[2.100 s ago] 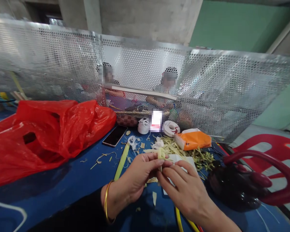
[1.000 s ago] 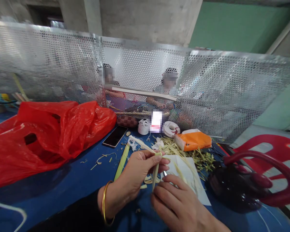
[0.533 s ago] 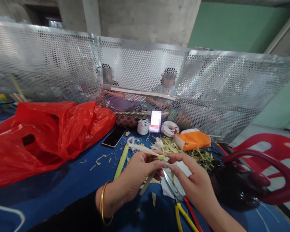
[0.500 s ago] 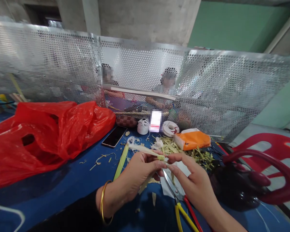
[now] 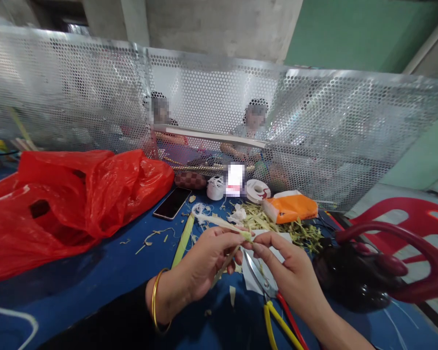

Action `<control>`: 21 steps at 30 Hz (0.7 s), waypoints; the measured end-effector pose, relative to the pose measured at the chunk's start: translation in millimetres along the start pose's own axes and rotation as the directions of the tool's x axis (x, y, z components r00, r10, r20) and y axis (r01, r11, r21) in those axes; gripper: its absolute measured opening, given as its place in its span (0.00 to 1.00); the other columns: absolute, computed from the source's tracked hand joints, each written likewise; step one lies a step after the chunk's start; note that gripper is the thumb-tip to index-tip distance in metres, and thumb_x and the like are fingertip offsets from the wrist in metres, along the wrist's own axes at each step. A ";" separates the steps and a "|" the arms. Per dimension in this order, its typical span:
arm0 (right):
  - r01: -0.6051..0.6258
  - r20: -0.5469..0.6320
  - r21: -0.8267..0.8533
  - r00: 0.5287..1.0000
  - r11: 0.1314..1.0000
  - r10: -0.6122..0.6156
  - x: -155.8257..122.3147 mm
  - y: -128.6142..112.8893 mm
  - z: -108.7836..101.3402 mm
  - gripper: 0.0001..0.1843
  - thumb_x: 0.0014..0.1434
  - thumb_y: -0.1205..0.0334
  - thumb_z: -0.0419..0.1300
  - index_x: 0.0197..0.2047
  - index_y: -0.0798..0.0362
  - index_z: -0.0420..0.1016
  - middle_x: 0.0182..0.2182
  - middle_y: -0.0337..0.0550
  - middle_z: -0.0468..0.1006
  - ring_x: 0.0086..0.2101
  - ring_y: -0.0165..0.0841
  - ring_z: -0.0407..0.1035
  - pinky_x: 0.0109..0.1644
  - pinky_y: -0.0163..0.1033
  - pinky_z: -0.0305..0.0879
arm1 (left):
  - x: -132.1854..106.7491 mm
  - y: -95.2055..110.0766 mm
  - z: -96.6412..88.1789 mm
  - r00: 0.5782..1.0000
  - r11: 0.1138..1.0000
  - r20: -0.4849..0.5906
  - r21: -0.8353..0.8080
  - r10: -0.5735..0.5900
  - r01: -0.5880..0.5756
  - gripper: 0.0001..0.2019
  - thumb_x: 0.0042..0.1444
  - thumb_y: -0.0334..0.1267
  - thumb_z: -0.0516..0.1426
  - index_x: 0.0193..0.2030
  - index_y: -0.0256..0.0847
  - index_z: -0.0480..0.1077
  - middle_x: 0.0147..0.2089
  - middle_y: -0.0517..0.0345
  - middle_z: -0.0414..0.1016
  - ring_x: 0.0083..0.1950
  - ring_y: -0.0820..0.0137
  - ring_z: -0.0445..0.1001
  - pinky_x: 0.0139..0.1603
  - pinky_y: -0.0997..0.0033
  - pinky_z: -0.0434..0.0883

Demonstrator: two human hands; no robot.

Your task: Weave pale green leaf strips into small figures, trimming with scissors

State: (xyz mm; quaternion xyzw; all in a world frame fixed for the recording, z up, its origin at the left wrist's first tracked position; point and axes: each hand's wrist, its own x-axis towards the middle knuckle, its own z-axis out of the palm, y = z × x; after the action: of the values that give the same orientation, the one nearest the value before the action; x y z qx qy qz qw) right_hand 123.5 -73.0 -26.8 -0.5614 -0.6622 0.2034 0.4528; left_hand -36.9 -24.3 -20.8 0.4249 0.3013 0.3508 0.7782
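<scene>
My left hand (image 5: 209, 255), with a gold bangle at the wrist, pinches a small folded piece of pale green leaf strip (image 5: 246, 236) between thumb and fingers. A long pale end of the strip runs up and left from it, and another thin length hangs below my left fingers. My right hand (image 5: 284, 260) pinches at the right end of the same piece, thumb against index finger; what exactly sits between those fingertips is too small to make out. Scissors (image 5: 270, 297) with red and yellow handles lie under my hands, partly over a sheet of white paper (image 5: 251, 279).
A red plastic bag (image 5: 124, 194) spreads over the left side, beside a dark phone (image 5: 172, 203). Leaf scraps (image 5: 263, 218), an orange packet (image 5: 292, 206) and a white spool (image 5: 258, 191) lie behind. A dark kettle (image 5: 354, 279) stands right. Two people sit behind the perforated screen (image 5: 204, 107).
The folded piece has turned and shifted slightly right between my fingers. A thin length of strip now shows hanging below my left hand. The view has tipped slightly.
</scene>
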 end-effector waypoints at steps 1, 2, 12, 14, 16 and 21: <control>0.008 0.004 -0.005 1.000 1.000 -0.008 0.0 0.1 0.1 0.12 0.61 0.55 0.56 0.29 0.51 0.72 0.27 0.39 0.75 0.31 0.34 0.69 0.35 0.35 0.62 | 0.1 -0.3 0.3 1.000 1.000 -0.016 0.018 0.006 -0.006 0.08 0.47 0.37 0.63 0.33 0.35 0.75 0.24 0.62 0.70 0.22 0.80 0.65 0.20 0.80 0.58; 0.015 0.009 -0.008 1.000 1.000 -0.015 0.1 0.1 0.2 0.12 0.61 0.55 0.56 0.29 0.51 0.72 0.27 0.39 0.75 0.31 0.34 0.69 0.35 0.35 0.62 | 0.2 -0.6 0.8 0.999 0.999 -0.030 0.040 0.012 -0.011 0.09 0.46 0.38 0.64 0.33 0.35 0.75 0.24 0.63 0.70 0.21 0.80 0.64 0.20 0.80 0.58; 0.004 0.044 0.015 0.999 1.000 -0.004 2.9 3.8 -2.9 0.13 0.61 0.56 0.55 0.27 0.51 0.70 0.25 0.37 0.73 0.30 0.33 0.67 0.37 0.35 0.61 | -2.8 5.4 -0.7 0.998 0.997 0.044 0.059 -0.046 0.043 0.13 0.45 0.39 0.66 0.38 0.37 0.75 0.30 0.59 0.75 0.27 0.75 0.72 0.28 0.75 0.67; 0.014 0.048 0.007 0.999 1.000 -0.015 2.6 3.1 -2.3 0.14 0.62 0.56 0.55 0.26 0.51 0.69 0.25 0.38 0.73 0.30 0.33 0.67 0.36 0.35 0.61 | -3.1 4.8 -0.9 0.998 0.995 0.038 0.084 -0.054 0.051 0.14 0.44 0.38 0.66 0.39 0.38 0.75 0.31 0.61 0.73 0.26 0.76 0.70 0.25 0.76 0.66; 0.022 0.051 -0.007 0.998 1.000 -0.021 1.7 2.3 -1.1 0.14 0.62 0.57 0.54 0.26 0.51 0.69 0.25 0.38 0.73 0.30 0.33 0.67 0.36 0.35 0.61 | -2.7 2.4 -0.4 0.999 0.990 0.022 0.141 -0.033 0.030 0.14 0.45 0.38 0.66 0.39 0.37 0.75 0.30 0.61 0.72 0.25 0.78 0.67 0.23 0.78 0.64; 0.046 0.056 -0.063 0.998 0.997 -0.042 -1.9 2.3 0.7 0.13 0.62 0.58 0.55 0.27 0.51 0.71 0.25 0.39 0.74 0.32 0.35 0.69 0.36 0.35 0.62 | -0.5 -2.8 2.6 0.998 0.973 -0.036 0.229 0.047 -0.037 0.11 0.49 0.41 0.63 0.36 0.35 0.74 0.27 0.61 0.72 0.22 0.79 0.65 0.19 0.79 0.59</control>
State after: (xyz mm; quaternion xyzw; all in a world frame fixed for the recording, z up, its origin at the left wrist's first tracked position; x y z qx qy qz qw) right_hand 124.2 -74.0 -29.6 -0.5551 -0.6928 0.1871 0.4205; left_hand -34.4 -27.0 -22.0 0.5105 0.3463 0.3388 0.7104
